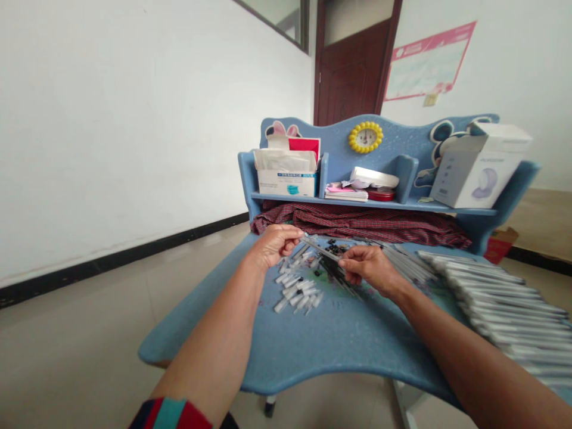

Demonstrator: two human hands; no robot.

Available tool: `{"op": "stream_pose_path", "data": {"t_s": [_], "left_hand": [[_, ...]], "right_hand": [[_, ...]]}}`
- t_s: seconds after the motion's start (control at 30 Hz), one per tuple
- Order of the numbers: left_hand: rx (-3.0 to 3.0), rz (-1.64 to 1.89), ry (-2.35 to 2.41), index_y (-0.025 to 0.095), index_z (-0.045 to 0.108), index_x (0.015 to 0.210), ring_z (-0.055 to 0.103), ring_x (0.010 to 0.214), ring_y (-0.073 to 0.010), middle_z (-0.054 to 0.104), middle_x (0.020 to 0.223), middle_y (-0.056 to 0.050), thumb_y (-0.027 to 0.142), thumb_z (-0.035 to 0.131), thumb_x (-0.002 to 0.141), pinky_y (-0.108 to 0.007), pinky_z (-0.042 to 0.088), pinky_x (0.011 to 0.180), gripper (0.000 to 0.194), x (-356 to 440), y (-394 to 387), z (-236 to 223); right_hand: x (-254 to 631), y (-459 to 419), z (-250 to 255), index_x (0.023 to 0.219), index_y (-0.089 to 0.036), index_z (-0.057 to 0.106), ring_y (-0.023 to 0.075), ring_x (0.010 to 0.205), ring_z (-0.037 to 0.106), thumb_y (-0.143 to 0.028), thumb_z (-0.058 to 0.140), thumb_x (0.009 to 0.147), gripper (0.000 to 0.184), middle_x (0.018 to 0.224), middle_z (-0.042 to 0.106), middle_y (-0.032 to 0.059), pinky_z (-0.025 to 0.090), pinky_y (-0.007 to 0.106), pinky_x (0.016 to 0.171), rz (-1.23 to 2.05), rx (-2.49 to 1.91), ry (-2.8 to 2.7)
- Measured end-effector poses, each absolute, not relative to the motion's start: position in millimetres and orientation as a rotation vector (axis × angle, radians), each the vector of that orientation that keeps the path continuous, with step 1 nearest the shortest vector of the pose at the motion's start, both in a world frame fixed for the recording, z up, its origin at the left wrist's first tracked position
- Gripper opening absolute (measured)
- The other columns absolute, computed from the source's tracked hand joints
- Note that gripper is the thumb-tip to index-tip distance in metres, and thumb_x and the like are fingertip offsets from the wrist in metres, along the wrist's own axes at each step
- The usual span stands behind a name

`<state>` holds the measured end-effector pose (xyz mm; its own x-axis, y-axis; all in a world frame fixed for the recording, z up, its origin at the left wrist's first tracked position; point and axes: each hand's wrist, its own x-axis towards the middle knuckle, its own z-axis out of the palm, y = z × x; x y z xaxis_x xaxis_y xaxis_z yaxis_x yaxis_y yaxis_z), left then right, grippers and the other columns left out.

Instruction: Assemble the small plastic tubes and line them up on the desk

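A slim, pale pen barrel [320, 248] spans the gap between my two hands above the blue desk [322, 345]. My left hand [277, 244] pinches its far-left end, with a small clear tip at the fingertips. Closed on the barrel's other end is my right hand [367, 268]. Below them lie clear pen caps [297, 292], dark thin refills [337, 273] and small black plugs [333, 246]. Empty-looking barrels [409, 263] are fanned out right of my right hand. Blur hides the fine detail of the pen parts.
Many pens lie in a row [504, 310] along the desk's right side. A bundled checked cloth [357, 221] runs under the shelf [286, 198]. The shelf holds a mask box [286, 182], a white carton [480, 167] and a red tin [381, 195].
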<state>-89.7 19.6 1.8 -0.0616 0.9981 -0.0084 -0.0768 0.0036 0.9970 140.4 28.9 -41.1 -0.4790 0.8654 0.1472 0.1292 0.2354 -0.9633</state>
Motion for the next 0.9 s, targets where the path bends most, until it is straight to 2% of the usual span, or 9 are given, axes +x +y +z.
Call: {"op": "stream_pose_path", "data": {"t_s": [0.2,0.33,0.5,0.57,0.9], "left_hand": [[1.077,1.3,1.133,0.011,0.055,0.064,0.032,0.032,-0.0004,0.049,0.05,0.002,0.019,0.067,0.062,-0.014,0.014,0.033,0.015,-84,22,-2],[1.091,1.334,1.191,0.012,0.056,0.068,0.032,0.03,-0.0015,0.048,0.048,0.003,0.021,0.064,0.066,-0.015,0.014,0.033,0.012,-78,23,-5],[1.095,1.39,1.245,0.014,0.056,0.07,0.031,0.029,-0.0024,0.046,0.046,0.004,0.026,0.06,0.069,-0.016,0.014,0.031,0.013,-67,23,-7],[1.098,1.426,1.255,0.014,0.055,0.07,0.031,0.029,-0.0026,0.045,0.045,0.005,0.027,0.06,0.07,-0.016,0.014,0.031,0.014,-63,22,-8],[1.094,1.377,1.259,0.014,0.051,0.066,0.029,0.028,-0.0016,0.045,0.043,0.005,0.023,0.061,0.069,-0.015,0.013,0.031,0.013,-59,19,-6]], "right_hand": [[132,23,-44,0.065,-0.018,0.052,0.01,0.041,0.048,-0.037,0.057,0.073,0.02,0.046,0.054,-0.0032,0.034,0.021,0.042,1.106,-0.958,-1.846],[128,13,-43,0.068,-0.019,0.055,0.0107,0.046,0.049,-0.036,0.05,0.079,0.021,0.053,0.057,-0.001,0.032,0.022,0.046,0.738,-1.037,-1.992],[122,1,-40,0.086,-0.02,0.059,0.0142,0.054,0.053,-0.032,0.045,0.083,0.019,0.062,0.063,0.002,0.03,0.024,0.052,0.264,-1.195,-2.12],[120,-2,-40,0.088,-0.02,0.061,0.0158,0.058,0.056,-0.031,0.042,0.085,0.022,0.067,0.066,0.0044,0.03,0.025,0.055,0.136,-1.221,-2.176],[119,-2,-49,0.083,-0.02,0.061,0.0158,0.053,0.057,-0.033,0.036,0.088,0.029,0.063,0.065,0.0056,0.027,0.026,0.052,-0.068,-1.219,-2.239]]}}
